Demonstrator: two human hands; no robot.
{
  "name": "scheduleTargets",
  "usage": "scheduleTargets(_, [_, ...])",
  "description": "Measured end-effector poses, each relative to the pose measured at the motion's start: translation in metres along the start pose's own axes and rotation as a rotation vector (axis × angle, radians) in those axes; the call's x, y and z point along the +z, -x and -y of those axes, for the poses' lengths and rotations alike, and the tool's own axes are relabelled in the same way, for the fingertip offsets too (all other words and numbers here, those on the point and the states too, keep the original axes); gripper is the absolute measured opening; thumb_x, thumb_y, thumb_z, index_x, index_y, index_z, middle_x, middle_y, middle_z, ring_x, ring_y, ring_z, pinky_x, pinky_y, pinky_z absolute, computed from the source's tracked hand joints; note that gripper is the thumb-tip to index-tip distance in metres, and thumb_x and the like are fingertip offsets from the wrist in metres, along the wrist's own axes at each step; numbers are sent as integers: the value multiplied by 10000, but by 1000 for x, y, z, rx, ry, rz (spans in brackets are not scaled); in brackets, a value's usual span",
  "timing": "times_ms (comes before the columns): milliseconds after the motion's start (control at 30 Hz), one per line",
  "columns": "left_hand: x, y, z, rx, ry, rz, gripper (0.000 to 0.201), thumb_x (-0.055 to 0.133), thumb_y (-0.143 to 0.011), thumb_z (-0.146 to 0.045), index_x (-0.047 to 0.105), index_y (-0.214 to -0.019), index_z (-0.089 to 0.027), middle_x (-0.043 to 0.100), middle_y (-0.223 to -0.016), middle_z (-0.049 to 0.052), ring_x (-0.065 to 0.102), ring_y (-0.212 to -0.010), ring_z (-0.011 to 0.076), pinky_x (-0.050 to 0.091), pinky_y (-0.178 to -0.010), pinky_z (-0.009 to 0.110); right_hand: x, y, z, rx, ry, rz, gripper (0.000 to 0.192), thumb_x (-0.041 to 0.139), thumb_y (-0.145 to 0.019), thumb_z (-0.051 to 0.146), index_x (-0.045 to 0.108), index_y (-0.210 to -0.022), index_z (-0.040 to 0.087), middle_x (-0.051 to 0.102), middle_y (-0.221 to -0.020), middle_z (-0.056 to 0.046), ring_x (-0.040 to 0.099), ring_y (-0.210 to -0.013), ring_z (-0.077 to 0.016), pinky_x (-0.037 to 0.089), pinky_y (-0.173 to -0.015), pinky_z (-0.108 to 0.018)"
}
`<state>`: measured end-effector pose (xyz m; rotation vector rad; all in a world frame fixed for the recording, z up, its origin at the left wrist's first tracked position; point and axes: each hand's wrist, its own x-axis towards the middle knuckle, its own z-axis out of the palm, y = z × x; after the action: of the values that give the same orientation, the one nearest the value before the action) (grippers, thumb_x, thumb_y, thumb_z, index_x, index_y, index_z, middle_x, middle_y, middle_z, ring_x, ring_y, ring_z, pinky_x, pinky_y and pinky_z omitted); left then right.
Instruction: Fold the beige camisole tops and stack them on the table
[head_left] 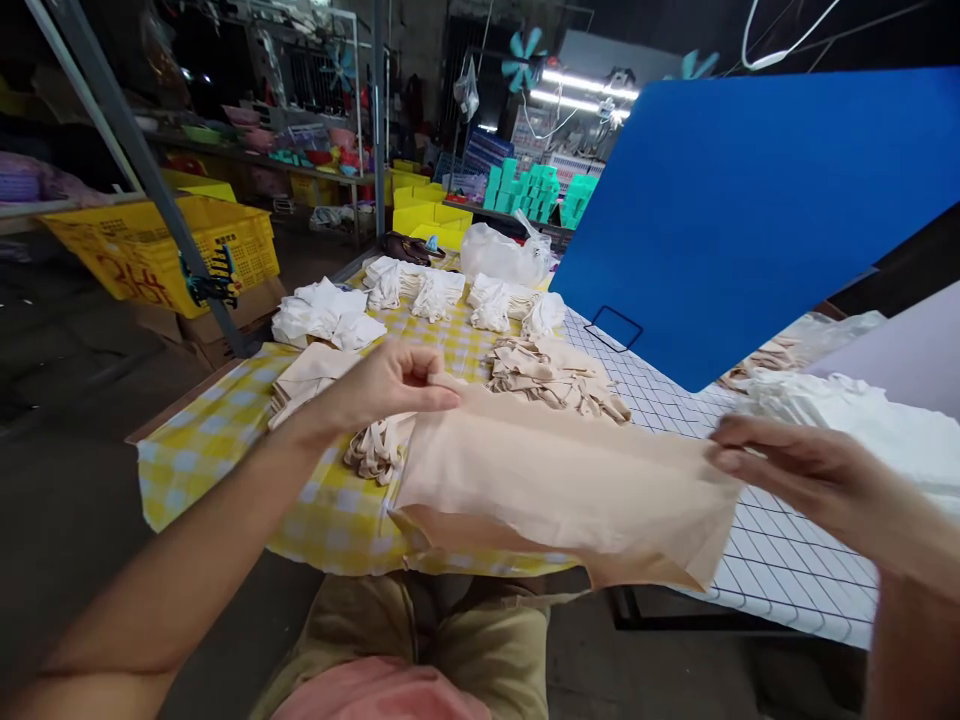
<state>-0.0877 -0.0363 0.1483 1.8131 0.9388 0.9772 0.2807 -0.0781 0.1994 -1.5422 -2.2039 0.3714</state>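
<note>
beige cloth [555, 480] stretched above counter [757, 560] edge | left hand [390, 385] pinched on far corner | right hand [780, 465] clamped on opposite edge | tension best kept even, edges aligned

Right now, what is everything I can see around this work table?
beige cloth piece: one, beige, held stretched between both hands above the table edge
beige bundles: a pile, beige, on the table behind the held piece
elastic bands: a small heap, beige, on the checked cloth under the left hand
white bundles: several heaps, white, along the far side of the table
plastic bag: one, clear, at the far end
checked cloth: one, yellow and white, covering the table's left part
blue board: one, blue, standing at the right
yellow crate: one, yellow, left on a rack
left hand: pinching the piece's left corner
right hand: holding the piece's right end
</note>
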Motion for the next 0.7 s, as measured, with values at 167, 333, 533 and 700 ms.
scheduleTargets(167, [59,-30,101,-253,-475,-64,162,593,-651,-211,448,-590,-171,450,-542,-43,451,-532,104,337,-492,199,104,-36,-63,158,-14,244,241,513,-741,389,587,-648,180,618,-628,-33,545,-595,-156,407,-525,-242])
scheduleTargets(333, [86,-46,147,-262,-589,-117,186,469,-676,-38,539,-801,-155,582,-712,18,542,-679,147,420,-649,239,176,-51,-109,222,105,79,126,469,-668,226,582,-637,179,600,-592,-27,535,-584,-162,399,-551,-253])
scheduleTargets(533, [86,-55,147,-217,-720,-177,419,348,-793,-24,465,-1185,-113,569,-1085,139,564,-951,200,436,-840,318,183,-59,-109,187,179,-110,320,409,-714,160,622,-951,135,583,-962,-128,558,-840,-231,436,-733,-341])
scheduleTargets(700, [118,-34,149,-132,-943,-22,541,455,-856,-231,309,-1374,-181,326,-1413,149,292,-1303,292,280,-1047,436,217,-41,-86,73,340,-173,428,364,-856,241,489,-1257,160,471,-1294,-132,446,-1158,-265,383,-914,-400])
